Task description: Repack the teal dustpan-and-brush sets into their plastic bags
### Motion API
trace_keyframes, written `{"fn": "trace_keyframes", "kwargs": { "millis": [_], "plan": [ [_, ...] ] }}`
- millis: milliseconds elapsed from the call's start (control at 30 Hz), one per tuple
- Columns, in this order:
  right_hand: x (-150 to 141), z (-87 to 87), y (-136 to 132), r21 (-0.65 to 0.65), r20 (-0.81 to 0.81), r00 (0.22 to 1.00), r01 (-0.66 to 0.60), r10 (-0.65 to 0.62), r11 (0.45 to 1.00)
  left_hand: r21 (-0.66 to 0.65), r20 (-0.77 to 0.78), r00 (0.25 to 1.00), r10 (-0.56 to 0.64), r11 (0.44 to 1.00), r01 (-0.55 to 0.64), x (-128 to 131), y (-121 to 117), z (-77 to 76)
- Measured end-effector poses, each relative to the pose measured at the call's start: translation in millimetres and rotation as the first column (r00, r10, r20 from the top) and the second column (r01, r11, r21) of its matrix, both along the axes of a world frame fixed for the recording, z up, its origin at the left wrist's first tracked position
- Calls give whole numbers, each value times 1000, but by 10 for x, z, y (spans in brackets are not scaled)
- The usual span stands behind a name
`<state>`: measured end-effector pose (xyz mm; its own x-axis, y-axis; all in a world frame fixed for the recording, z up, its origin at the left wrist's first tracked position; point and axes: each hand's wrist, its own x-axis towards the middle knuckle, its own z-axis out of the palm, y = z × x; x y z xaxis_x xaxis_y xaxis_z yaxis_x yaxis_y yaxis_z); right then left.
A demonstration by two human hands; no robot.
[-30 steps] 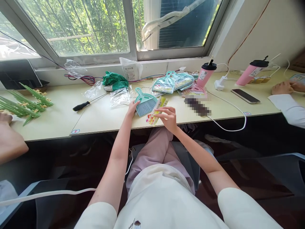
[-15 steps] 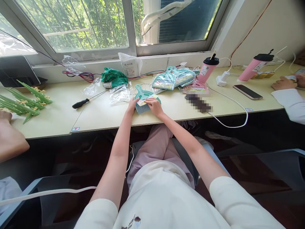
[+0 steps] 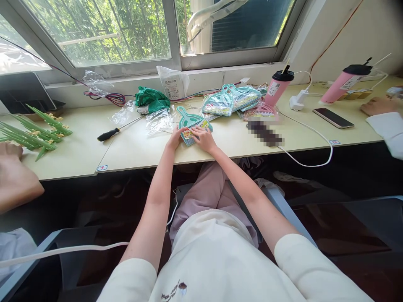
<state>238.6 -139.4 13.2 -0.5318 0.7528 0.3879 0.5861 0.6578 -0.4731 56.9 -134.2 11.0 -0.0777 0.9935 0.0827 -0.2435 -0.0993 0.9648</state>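
A teal mini dustpan [image 3: 185, 117] with a small brush lies near the table's front edge, its handle pointing away from me. Across it rests a colourful printed card [image 3: 189, 132], mostly yellow. My left hand [image 3: 176, 138] is closed on the dustpan's left edge, the thumb by the card. From the right, my right hand [image 3: 204, 139] holds the card against the dustpan, fingers over its lower right part. Behind, to the right, lies a pile of wrapped teal dustpan sets [image 3: 220, 102], with a pink set [image 3: 260, 112] beside it.
A screwdriver [image 3: 108, 135], clear wrappers [image 3: 159, 121] and a green plastic bag [image 3: 153, 100] lie left. Pink cups [image 3: 275, 90], a charger [image 3: 297, 100] and a phone [image 3: 333, 118] stand or lie right. Other people's hands [image 3: 379, 105] show at both sides, green leaf-like pieces [image 3: 40, 130] at left.
The card has gone from a paler, tilted look to lying flatter over the dustpan with its coloured print showing. Both hands stay at nearly the same place. The view has shifted slightly.
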Motion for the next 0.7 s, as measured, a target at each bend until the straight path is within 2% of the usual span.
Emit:
{"fn": "trace_keyframes", "kwargs": {
  "millis": [133,267,467,700],
  "plan": [
    [1,-27,40,-6,34,998,57,-57,998,41,2,1000,4,999,-4,13,-13,-38],
    [4,-62,129,-81,41,993,117,-114,990,16,38,998,44,999,-45,4,1,-47],
    [23,-66,188,-171,22,994,106,-104,980,8,-16,999,33,999,-33,10,-14,5],
    [47,-68,217,-234,-77,991,85,-106,968,-44,60,998,17,999,-14,-11,61,-27]
  ]
}}
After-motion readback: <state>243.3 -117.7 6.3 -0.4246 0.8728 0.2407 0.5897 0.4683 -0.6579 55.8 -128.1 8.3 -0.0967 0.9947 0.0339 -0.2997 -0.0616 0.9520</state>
